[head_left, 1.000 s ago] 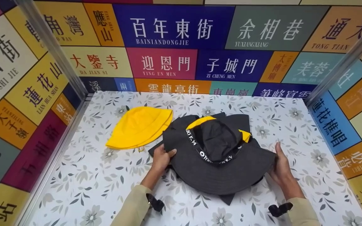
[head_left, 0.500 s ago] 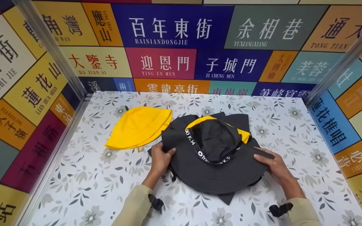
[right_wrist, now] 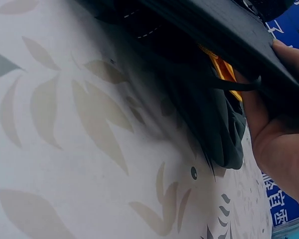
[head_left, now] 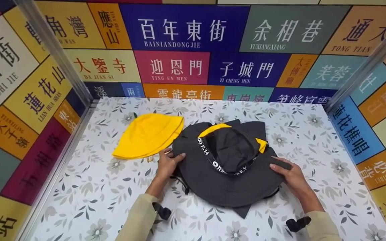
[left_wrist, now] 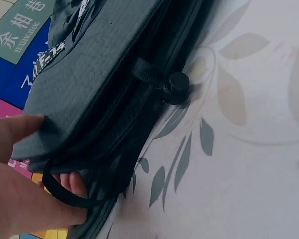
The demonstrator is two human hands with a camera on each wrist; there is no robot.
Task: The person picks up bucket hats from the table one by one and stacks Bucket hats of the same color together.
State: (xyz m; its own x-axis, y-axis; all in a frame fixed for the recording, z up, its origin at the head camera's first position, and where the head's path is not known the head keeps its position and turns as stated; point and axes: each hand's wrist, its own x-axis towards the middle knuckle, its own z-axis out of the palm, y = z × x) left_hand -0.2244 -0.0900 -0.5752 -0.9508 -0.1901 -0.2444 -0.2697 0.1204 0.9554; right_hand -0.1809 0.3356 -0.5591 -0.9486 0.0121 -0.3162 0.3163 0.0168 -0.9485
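Note:
A dark grey sun hat (head_left: 233,187) lies crown down on a pile of dark fabric, its inside facing up with a lettered band (head_left: 218,165). My left hand (head_left: 167,164) pinches its left brim, thumb on top and fingers underneath. A thin cord with a toggle (left_wrist: 178,82) hangs by that edge. My right hand (head_left: 295,177) grips the right brim, thumb above and fingers below, and the edge there bends up. Yellow fabric (head_left: 261,145) peeks out behind the crown. Other dark hat parts (head_left: 253,129) stick out at the back; how many hats overlap, I cannot tell.
A yellow bucket hat (head_left: 149,137) lies to the left, close against the dark pile. The white table (head_left: 89,187) has a leaf and flower print. Panels with street-name lettering (head_left: 186,30) stand at the back and both sides.
My right hand has gone from beside the right brim to gripping it. My left hand has shifted slightly up and left, and the cord now shows below it. The yellow hat stays put.

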